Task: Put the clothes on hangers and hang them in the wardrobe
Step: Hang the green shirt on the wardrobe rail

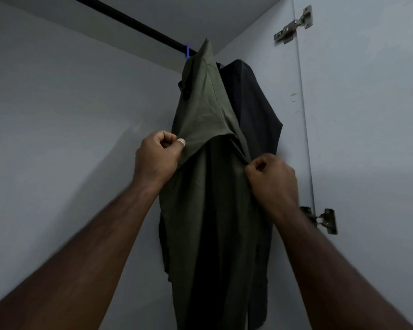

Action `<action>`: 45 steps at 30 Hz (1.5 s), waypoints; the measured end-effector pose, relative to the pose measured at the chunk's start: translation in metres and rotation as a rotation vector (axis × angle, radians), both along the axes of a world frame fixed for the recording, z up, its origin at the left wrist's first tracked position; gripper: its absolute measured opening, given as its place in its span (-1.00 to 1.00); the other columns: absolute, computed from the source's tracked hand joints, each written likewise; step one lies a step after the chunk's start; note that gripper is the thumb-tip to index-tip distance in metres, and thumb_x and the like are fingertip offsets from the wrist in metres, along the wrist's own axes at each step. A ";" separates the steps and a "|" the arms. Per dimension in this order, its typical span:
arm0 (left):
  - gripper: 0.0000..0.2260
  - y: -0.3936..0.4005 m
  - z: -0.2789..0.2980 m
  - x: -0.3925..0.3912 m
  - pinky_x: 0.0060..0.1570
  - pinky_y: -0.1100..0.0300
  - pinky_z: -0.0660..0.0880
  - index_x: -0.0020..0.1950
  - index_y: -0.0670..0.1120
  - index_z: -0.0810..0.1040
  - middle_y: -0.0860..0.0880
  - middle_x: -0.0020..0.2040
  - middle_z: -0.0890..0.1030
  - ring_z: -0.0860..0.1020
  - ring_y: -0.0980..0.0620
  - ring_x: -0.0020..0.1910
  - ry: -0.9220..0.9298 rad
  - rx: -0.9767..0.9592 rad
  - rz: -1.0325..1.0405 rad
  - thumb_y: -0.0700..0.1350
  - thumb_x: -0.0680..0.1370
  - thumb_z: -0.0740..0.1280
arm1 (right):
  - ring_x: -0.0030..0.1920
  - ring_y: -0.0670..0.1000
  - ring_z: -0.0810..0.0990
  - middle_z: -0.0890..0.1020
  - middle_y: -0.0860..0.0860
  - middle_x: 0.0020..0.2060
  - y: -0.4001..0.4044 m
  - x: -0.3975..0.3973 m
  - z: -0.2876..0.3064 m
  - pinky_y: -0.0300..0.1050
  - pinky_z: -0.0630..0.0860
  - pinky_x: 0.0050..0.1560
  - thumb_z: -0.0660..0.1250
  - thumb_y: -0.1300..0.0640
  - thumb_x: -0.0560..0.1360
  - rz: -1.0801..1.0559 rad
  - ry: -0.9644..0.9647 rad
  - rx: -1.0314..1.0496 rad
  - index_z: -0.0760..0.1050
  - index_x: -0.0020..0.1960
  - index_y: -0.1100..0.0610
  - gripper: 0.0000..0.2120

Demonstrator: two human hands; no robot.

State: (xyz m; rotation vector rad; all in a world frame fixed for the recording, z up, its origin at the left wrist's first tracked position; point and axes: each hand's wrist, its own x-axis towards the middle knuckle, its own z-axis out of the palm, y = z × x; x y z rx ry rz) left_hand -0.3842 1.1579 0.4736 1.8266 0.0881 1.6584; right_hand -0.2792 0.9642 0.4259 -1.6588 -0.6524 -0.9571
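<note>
An olive green shirt (200,110) hangs from the black wardrobe rail (134,20) on a hanger whose blue hook (187,51) shows at the rail. My left hand (156,156) pinches the hem of the shirt's short sleeve between thumb and curled fingers. My right hand (271,177) grips the same sleeve's other edge in a fist. Behind the green shirt, to its right, hangs a dark navy garment (255,110), partly hidden.
The wardrobe's grey back panel (69,115) fills the left. The right side wall (367,115) carries two metal door hinges, an upper hinge (293,26) and a lower hinge (322,220). The rail runs diagonally from the upper left to the corner.
</note>
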 end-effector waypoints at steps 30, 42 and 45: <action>-0.87 -0.027 -0.098 0.129 -0.24 -0.06 0.57 -0.10 -0.11 0.62 -0.05 -0.21 0.67 0.65 -0.03 -0.20 0.257 0.300 -0.108 -0.09 0.56 0.32 | 0.16 -0.15 0.56 0.62 -0.06 0.18 0.039 0.024 -0.007 -0.33 0.43 0.18 0.34 0.15 0.58 0.242 -0.161 -0.171 0.53 0.34 0.07 -0.68; -0.74 0.158 -0.109 0.074 0.18 -0.07 0.54 0.22 -0.01 0.61 -0.04 0.14 0.63 0.61 -0.07 0.11 0.191 -0.151 0.415 -0.04 0.53 0.39 | 0.02 -0.08 0.63 0.66 0.01 0.16 0.185 0.023 -0.016 -0.31 0.57 -0.14 0.35 0.16 0.59 0.527 0.223 -0.154 0.57 0.29 0.14 -0.72; -0.72 0.190 -0.114 0.076 0.18 -0.07 0.53 0.25 -0.04 0.60 -0.05 0.18 0.63 0.59 -0.08 0.15 0.268 -0.114 0.471 -0.04 0.54 0.40 | 0.08 -0.01 0.65 0.68 0.03 0.12 0.236 0.028 -0.023 -0.22 0.61 -0.06 0.38 0.16 0.56 0.568 0.307 -0.119 0.61 0.23 0.13 -0.75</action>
